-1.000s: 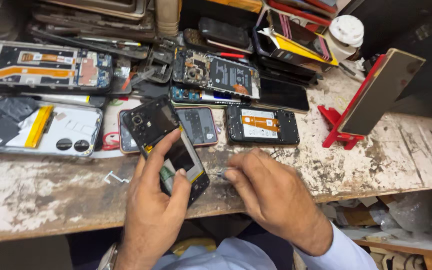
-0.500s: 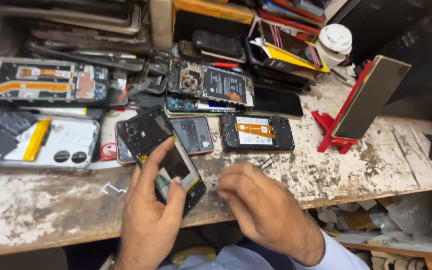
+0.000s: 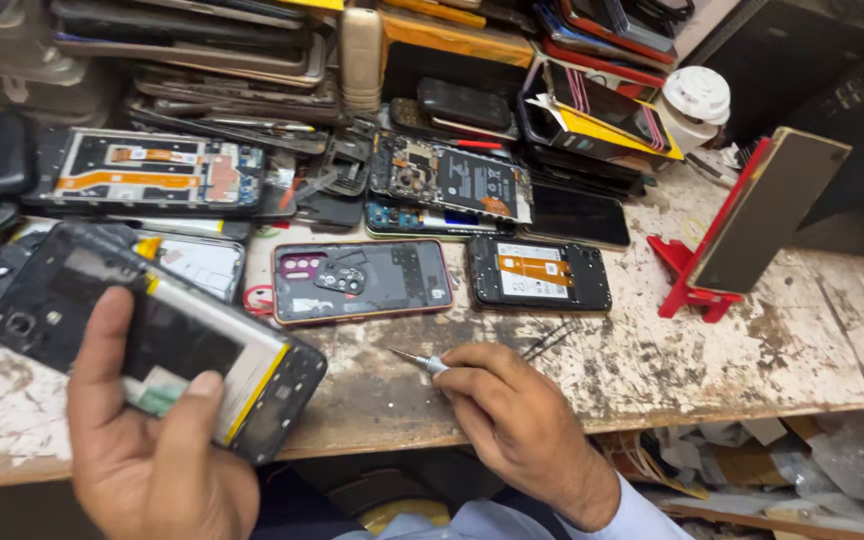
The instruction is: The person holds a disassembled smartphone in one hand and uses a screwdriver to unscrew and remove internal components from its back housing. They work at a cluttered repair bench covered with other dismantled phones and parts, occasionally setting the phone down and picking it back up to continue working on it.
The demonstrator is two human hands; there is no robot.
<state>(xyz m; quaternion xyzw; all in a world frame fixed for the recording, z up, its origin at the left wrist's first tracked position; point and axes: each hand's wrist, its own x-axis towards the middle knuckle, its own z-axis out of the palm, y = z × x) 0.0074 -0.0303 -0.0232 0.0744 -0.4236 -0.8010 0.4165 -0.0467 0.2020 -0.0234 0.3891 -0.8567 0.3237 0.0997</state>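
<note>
Left hand (image 3: 147, 450) grips an opened black phone (image 3: 157, 335) over the table's (image 3: 652, 370) front edge; right hand (image 3: 517, 420) pinches a screwdriver (image 3: 417, 360). Dismantled phones (image 3: 452, 275) crowd behind; tweezers (image 3: 547, 340) lie beside.

In front of you runs a worn wooden bench (image 3: 752, 350) with flaking white paint. Near its middle lie two opened phones side by side: one with a reddish frame (image 3: 362, 280), one black with an orange ribbon cable (image 3: 539, 273). Behind them sit a bare circuit-board phone (image 3: 452, 178) and a dark glass screen (image 3: 577, 215). To your right, a red stand (image 3: 687, 280) props up a tilted panel (image 3: 767, 210). A white round container (image 3: 695, 97) sits at the back.
</note>
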